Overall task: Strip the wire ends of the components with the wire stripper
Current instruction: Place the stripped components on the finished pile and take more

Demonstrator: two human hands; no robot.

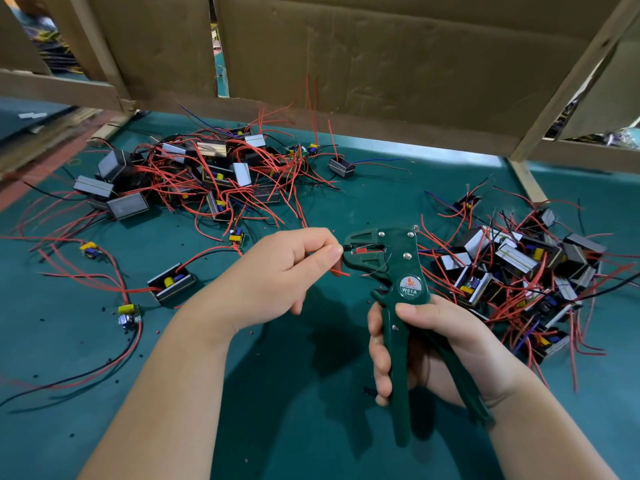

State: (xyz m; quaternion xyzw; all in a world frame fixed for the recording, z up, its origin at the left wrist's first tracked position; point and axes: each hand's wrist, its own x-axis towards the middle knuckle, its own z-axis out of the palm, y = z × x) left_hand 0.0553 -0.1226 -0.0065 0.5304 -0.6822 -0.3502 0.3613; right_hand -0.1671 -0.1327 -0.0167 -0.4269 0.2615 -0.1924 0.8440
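My right hand (426, 344) grips the handles of a dark green wire stripper (398, 271) labelled W01A, held upright over the green table. Its jaws point left. My left hand (287, 271) pinches thin wires at the jaw mouth: a black wire end runs into the jaws and a red wire end (340, 271) sticks out just below my fingertips. The component those wires belong to is hidden behind my left hand.
A heap of small boxed components with red and black wires (214, 171) lies at the back left, another heap (516, 268) at the right. Loose components (171, 282) and wire scraps dot the green mat (304, 393). Cardboard walls (381, 57) stand behind.
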